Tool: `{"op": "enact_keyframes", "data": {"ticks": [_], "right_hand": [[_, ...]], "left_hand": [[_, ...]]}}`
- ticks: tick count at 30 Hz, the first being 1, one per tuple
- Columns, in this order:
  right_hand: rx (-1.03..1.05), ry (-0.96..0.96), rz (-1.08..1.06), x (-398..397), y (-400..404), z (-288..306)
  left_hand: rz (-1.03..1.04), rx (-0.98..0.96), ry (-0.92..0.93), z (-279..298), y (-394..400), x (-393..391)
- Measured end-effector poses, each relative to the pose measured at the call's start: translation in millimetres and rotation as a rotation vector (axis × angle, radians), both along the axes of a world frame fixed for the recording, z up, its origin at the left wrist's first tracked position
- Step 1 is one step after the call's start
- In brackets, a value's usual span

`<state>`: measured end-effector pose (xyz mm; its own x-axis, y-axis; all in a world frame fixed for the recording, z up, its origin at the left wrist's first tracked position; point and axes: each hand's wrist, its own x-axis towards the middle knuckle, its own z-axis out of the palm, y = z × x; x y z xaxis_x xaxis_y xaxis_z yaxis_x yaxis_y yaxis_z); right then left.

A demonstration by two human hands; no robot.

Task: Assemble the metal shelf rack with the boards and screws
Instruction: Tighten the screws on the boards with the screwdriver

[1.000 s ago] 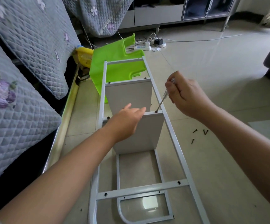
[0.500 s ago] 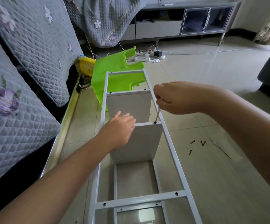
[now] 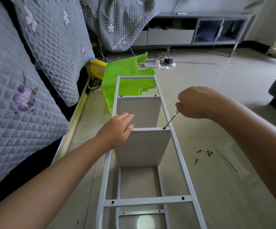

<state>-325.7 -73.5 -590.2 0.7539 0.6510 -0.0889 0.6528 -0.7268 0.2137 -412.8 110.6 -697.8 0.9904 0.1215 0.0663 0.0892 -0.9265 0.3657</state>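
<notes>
The white metal rack frame (image 3: pixel 180 156) lies on its side on the tiled floor, running away from me. Two white boards stand in it: a near board (image 3: pixel 143 146) and a far board (image 3: pixel 138 111). My right hand (image 3: pixel 195 103) grips a screwdriver (image 3: pixel 171 120) whose tip sits on a screw at the near board's right top corner. My left hand (image 3: pixel 117 129) rests on the near board's left top edge, fingers fairly straight. Several dark loose screws (image 3: pixel 203 154) lie on the floor right of the frame.
A green plastic stool (image 3: pixel 127 75) lies tipped behind the frame's far end, beside a yellow basket (image 3: pixel 97 68). Quilted sofa cushions (image 3: pixel 18 96) line the left. A power strip with cables (image 3: pixel 152 64) and a low TV cabinet (image 3: pixel 200 32) are farther back. A thin metal rod (image 3: pixel 227 160) lies near the screws.
My right hand has turned over on the screwdriver, from upright fingers to palm-down, with the tip staying on the same screw. My left hand slid left along the near board's top edge.
</notes>
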Motion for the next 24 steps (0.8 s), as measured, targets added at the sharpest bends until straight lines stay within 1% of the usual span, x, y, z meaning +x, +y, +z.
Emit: {"op": "enact_keyframes", "data": {"ticks": [2,5,7,9,10,13,15,17,20,24], "right_hand": [[0.131,-0.018,0.084,-0.4,0.1,3.5],[0.416,-0.020,0.277,-2.3,8.9,-2.5],[0.550,0.025,0.427,-5.8,22.0,-15.5],[0.627,0.053,0.550,-9.1,36.2,-29.5],[0.665,0.037,0.594,-9.8,40.2,-35.3],[0.719,-0.020,0.658,-12.9,50.1,-46.7],[0.715,-0.009,0.681,-14.0,54.3,-49.0],[0.691,0.024,0.696,-14.9,57.9,-49.6],[0.659,0.008,0.700,-15.3,60.1,-52.1],[0.685,0.048,0.690,-21.0,59.8,-49.5]], "left_hand": [[0.042,-0.051,0.036,-0.2,11.1,-5.5],[0.032,-0.061,0.103,-5.8,25.8,-15.0],[0.012,-0.067,0.090,-10.3,32.3,-20.6],[0.009,-0.094,0.044,-15.1,38.3,-25.5],[0.002,-0.114,0.020,-17.4,39.2,-27.0],[-0.012,-0.146,-0.059,-25.1,41.9,-30.3],[-0.004,-0.144,-0.106,-29.1,43.6,-31.1],[-0.001,-0.127,-0.117,-31.4,44.8,-31.1],[-0.002,-0.121,-0.121,-31.6,43.8,-32.1],[0.018,-0.108,-0.112,-30.1,41.1,-31.9]]}}
